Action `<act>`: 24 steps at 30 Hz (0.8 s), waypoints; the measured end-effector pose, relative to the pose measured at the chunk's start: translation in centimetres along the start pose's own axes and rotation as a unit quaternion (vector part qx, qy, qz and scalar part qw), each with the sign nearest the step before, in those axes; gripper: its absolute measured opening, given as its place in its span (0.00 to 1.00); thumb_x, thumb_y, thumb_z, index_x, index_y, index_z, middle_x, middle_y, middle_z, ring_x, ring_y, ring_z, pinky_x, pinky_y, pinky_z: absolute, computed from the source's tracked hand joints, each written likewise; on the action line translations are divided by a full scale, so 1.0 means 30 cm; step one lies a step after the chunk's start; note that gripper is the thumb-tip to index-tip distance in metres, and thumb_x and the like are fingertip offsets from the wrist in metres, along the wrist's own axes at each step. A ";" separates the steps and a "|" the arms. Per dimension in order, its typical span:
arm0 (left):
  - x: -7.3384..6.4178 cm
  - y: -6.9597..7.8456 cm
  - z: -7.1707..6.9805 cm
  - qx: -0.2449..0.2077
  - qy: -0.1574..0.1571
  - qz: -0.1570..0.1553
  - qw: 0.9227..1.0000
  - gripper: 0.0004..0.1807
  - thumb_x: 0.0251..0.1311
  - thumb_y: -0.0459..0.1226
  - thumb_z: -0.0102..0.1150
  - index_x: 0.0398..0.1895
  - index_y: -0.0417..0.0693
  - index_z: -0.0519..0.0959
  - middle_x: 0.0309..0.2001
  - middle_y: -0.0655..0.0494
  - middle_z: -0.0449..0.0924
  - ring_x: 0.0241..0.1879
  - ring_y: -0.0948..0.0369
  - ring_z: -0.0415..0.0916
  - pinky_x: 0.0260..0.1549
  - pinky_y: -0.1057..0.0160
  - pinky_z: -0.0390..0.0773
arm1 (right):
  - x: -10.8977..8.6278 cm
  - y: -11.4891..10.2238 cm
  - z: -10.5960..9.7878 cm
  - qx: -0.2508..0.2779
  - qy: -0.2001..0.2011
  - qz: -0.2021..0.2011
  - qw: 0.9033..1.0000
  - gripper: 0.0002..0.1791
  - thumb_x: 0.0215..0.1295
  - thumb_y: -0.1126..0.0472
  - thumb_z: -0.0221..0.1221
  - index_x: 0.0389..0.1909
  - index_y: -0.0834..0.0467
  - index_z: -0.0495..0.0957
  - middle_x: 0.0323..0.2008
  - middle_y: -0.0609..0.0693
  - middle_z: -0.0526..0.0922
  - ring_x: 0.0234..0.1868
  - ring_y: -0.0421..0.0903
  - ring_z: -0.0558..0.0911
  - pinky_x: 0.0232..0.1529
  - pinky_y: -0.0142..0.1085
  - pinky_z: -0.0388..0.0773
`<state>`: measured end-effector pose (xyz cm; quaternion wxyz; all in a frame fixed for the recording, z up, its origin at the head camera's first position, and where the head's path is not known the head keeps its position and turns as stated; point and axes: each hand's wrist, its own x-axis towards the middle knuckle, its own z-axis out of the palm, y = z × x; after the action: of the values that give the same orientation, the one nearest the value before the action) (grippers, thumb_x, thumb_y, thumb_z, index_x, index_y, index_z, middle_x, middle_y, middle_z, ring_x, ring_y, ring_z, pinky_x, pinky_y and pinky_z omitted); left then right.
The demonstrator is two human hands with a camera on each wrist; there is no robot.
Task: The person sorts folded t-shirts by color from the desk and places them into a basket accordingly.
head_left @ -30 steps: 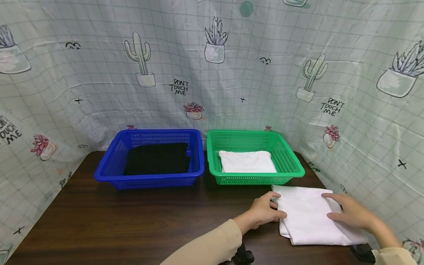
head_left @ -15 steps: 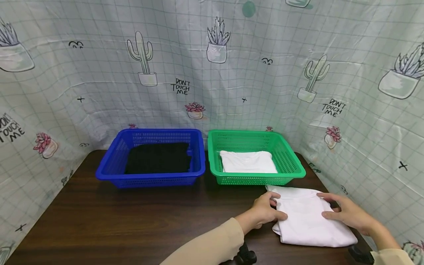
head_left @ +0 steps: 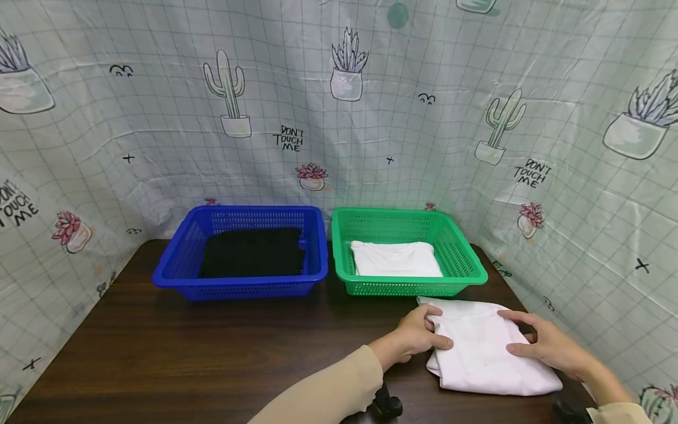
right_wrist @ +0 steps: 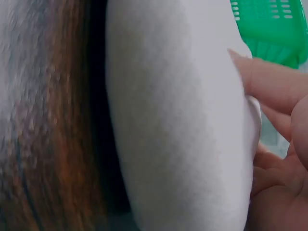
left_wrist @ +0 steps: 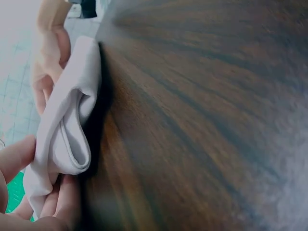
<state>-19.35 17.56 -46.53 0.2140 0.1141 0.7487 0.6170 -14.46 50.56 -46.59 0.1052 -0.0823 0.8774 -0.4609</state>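
A folded white T-shirt [head_left: 484, 347] lies at the right front of the table, before the green basket. My left hand [head_left: 413, 337] grips its left edge in the head view. In the left wrist view the left thumb [left_wrist: 18, 156] is on top and the fingers are beneath, beside the looped fold layers. On the opposite edge my right hand [head_left: 553, 347] holds the T-shirt with the thumb and index finger on top. The right wrist view shows the right thumb [right_wrist: 274, 82] against the white cloth, other fingers curled at its side, partly hidden.
At the back stand a blue basket [head_left: 241, 282] with folded black cloth [head_left: 254, 253] in it and a green basket [head_left: 405, 287] with a folded white garment [head_left: 394, 259]. The dark wooden table [head_left: 212, 353] is bordered by a cactus-print curtain [head_left: 296, 70] behind and at both sides.
The folded T-shirt has slid left across the table along with both hands, and its right corner has drawn away from the table's right edge. The baskets have stayed put.
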 end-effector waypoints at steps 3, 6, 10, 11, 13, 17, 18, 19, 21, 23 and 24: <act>-0.002 0.003 -0.003 0.010 0.006 0.003 1.000 0.30 0.52 0.27 0.80 0.58 0.56 0.82 0.39 0.56 0.74 0.37 0.60 0.72 0.36 0.62 0.77 | 0.008 -0.002 -0.005 0.007 -0.003 -0.012 1.000 0.37 0.73 0.66 0.67 0.78 0.66 0.63 0.68 0.63 0.69 0.42 0.45 0.89 0.37 0.43 0.88; -0.007 -0.002 -0.014 0.008 0.002 0.004 1.000 0.32 0.51 0.23 0.79 0.58 0.57 0.82 0.40 0.54 0.73 0.38 0.59 0.71 0.36 0.63 0.76 | 0.008 0.000 -0.016 0.033 -0.027 -0.010 0.999 0.38 0.74 0.66 0.65 0.80 0.67 0.60 0.68 0.38 0.72 0.46 0.46 0.90 0.41 0.42 0.88; -0.015 -0.010 -0.041 -0.009 -0.014 -0.001 1.000 0.34 0.51 0.21 0.78 0.58 0.57 0.83 0.41 0.54 0.73 0.40 0.59 0.71 0.37 0.63 0.76 | 0.004 0.006 -0.018 0.064 -0.059 -0.015 0.996 0.38 0.77 0.67 0.61 0.82 0.68 0.56 0.65 0.20 0.70 0.52 0.45 0.89 0.46 0.42 0.87; -0.018 -0.009 -0.049 -0.013 -0.020 -0.001 1.000 0.34 0.51 0.21 0.78 0.59 0.57 0.82 0.41 0.54 0.73 0.40 0.59 0.71 0.37 0.64 0.76 | 0.002 0.005 -0.014 0.068 -0.060 -0.020 0.996 0.38 0.77 0.68 0.61 0.82 0.67 0.55 0.66 0.20 0.70 0.52 0.45 0.89 0.47 0.41 0.87; -0.028 -0.002 -0.068 -0.019 -0.030 0.002 0.999 0.34 0.51 0.20 0.77 0.59 0.56 0.82 0.41 0.53 0.72 0.40 0.59 0.71 0.37 0.64 0.76 | 0.000 -0.011 -0.009 0.075 -0.069 -0.028 0.994 0.38 0.78 0.70 0.59 0.82 0.66 0.55 0.67 0.23 0.71 0.52 0.47 0.89 0.47 0.41 0.87; -0.061 0.034 -0.106 -0.031 -0.060 0.015 0.998 0.34 0.52 0.19 0.76 0.61 0.54 0.82 0.42 0.52 0.72 0.39 0.59 0.72 0.37 0.64 0.79 | -0.005 -0.080 -0.011 0.083 -0.091 -0.027 0.992 0.37 0.78 0.71 0.57 0.83 0.63 0.54 0.62 0.40 0.84 0.47 0.50 0.90 0.46 0.43 0.87; -0.071 0.048 -0.115 -0.032 -0.065 0.017 0.997 0.34 0.52 0.19 0.75 0.61 0.54 0.82 0.42 0.52 0.72 0.39 0.59 0.73 0.37 0.63 0.80 | -0.007 -0.100 -0.016 0.084 -0.099 -0.031 0.991 0.37 0.79 0.72 0.56 0.83 0.63 0.53 0.58 0.45 0.86 0.46 0.50 0.90 0.45 0.43 0.88; -0.080 0.062 -0.125 -0.034 -0.071 0.020 0.997 0.34 0.53 0.19 0.75 0.62 0.55 0.82 0.42 0.52 0.72 0.39 0.59 0.73 0.37 0.62 0.82 | -0.008 -0.122 -0.022 0.080 -0.100 -0.031 0.991 0.37 0.79 0.71 0.56 0.83 0.62 0.54 0.51 0.49 0.89 0.44 0.49 0.90 0.44 0.43 0.87; -0.097 0.094 -0.142 -0.038 -0.078 0.025 0.996 0.34 0.54 0.20 0.75 0.62 0.56 0.81 0.44 0.52 0.73 0.39 0.59 0.75 0.38 0.60 0.84 | -0.009 -0.165 -0.037 0.074 -0.101 -0.038 0.991 0.37 0.78 0.72 0.56 0.83 0.61 0.55 0.42 0.52 0.89 0.40 0.46 0.89 0.43 0.41 0.87; -0.112 0.127 -0.159 -0.043 -0.082 0.031 0.995 0.33 0.55 0.21 0.75 0.61 0.57 0.82 0.45 0.53 0.73 0.39 0.58 0.76 0.38 0.59 0.85 | -0.008 -0.204 -0.055 0.083 -0.107 -0.052 0.989 0.37 0.78 0.73 0.55 0.83 0.60 0.56 0.40 0.54 0.89 0.39 0.47 0.88 0.41 0.42 0.88; -0.118 0.143 -0.168 -0.044 -0.083 0.034 0.995 0.33 0.55 0.21 0.75 0.61 0.58 0.82 0.46 0.53 0.74 0.39 0.58 0.77 0.39 0.59 0.85 | -0.006 -0.223 -0.064 0.091 -0.113 -0.060 0.988 0.37 0.78 0.74 0.54 0.84 0.59 0.55 0.42 0.55 0.89 0.39 0.47 0.88 0.40 0.43 0.88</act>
<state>-18.94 12.53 -40.99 0.2595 0.1808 0.6959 0.6447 -14.46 48.37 -39.99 0.1833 -0.1763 0.8079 -0.5316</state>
